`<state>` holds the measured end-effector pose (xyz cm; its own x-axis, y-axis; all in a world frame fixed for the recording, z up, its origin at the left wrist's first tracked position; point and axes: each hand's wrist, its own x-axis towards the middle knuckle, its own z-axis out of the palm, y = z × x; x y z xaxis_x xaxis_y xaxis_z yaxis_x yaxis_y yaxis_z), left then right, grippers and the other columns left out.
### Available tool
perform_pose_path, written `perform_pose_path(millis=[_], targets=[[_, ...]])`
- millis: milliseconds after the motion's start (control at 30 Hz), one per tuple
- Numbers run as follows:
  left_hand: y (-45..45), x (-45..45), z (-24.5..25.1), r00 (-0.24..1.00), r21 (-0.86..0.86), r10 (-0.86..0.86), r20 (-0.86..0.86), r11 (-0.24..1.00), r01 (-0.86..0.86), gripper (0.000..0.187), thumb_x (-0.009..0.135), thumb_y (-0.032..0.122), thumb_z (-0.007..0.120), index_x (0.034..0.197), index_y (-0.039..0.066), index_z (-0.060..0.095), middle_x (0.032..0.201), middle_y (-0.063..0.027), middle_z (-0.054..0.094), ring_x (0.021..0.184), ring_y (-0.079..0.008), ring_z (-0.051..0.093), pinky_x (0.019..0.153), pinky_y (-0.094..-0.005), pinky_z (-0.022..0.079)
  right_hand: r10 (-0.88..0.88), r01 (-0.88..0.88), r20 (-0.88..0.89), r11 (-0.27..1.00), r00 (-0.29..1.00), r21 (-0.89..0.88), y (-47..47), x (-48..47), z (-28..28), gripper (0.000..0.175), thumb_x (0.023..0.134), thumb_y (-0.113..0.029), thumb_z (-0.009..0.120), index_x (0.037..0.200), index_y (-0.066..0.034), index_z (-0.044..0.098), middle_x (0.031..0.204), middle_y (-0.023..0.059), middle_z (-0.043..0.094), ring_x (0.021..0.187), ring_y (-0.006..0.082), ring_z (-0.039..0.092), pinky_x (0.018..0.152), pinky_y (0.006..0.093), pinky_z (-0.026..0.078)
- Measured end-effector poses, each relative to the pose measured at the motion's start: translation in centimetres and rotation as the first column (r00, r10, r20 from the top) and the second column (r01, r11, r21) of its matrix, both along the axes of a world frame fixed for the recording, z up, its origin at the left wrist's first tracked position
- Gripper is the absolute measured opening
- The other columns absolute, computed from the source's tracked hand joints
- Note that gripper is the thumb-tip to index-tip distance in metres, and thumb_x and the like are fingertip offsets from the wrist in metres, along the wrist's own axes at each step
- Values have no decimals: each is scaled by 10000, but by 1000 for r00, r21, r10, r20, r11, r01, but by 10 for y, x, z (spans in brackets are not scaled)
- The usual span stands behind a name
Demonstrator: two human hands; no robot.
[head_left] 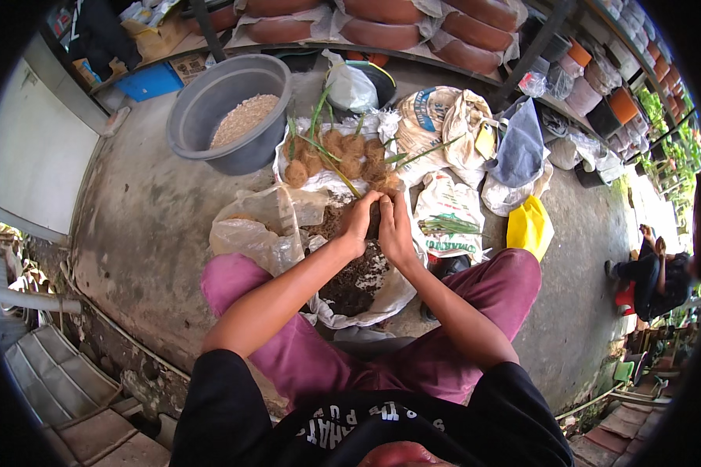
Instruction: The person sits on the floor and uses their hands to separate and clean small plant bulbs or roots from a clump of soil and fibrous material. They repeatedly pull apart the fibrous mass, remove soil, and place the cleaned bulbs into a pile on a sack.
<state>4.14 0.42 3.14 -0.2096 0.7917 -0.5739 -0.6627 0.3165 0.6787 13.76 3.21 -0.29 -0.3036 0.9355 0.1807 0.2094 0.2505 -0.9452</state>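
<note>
Both my hands meet over an open white woven sack that holds dark, crumbly potting mix. My left hand and my right hand press from either side around a dark clump, mostly hidden between the palms. A long green leaf slants up from near my left fingertips; whether it grows from the clump cannot be told. Just beyond my fingers, several brown fibre-wrapped balls, some with upright green leaves, stand together on white sacking. Cut green leaves lie on a printed white sack to the right.
A large grey tub with pale chips stands at the back left. A clear plastic bag lies left of my hands. Stuffed sacks and a yellow bag are to the right. Shelves hold brown pots. Another person sits far right.
</note>
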Motion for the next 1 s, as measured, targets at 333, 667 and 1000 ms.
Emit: perform_pose_path(millis=[333,667,1000], targets=[[3,-5,-16,995,19,-30,92,999,28,246,879,375,596,953,150,664,880,11,657,811,-142,616,747,-322,485,29,-28,15,996,999,-80,5,-3,-6,310,1035,-244,403,1158,16,519,1032,193,580,969,274,547,875,357,436],[2,-9,-18,990,49,-45,130,998,39,232,892,335,574,936,123,655,887,-10,671,836,-157,646,764,-328,515,68,-65,13,990,998,-124,2,-4,3,363,1024,-284,401,1146,40,509,1100,293,570,1053,432,552,921,442,418],[1,-8,-18,998,-21,-44,42,999,45,279,867,389,601,945,125,649,899,-13,655,819,-161,623,732,-338,499,74,-64,73,990,995,-128,-1,-2,3,354,1048,-311,380,1203,-22,512,1017,192,607,932,234,577,857,336,449]])
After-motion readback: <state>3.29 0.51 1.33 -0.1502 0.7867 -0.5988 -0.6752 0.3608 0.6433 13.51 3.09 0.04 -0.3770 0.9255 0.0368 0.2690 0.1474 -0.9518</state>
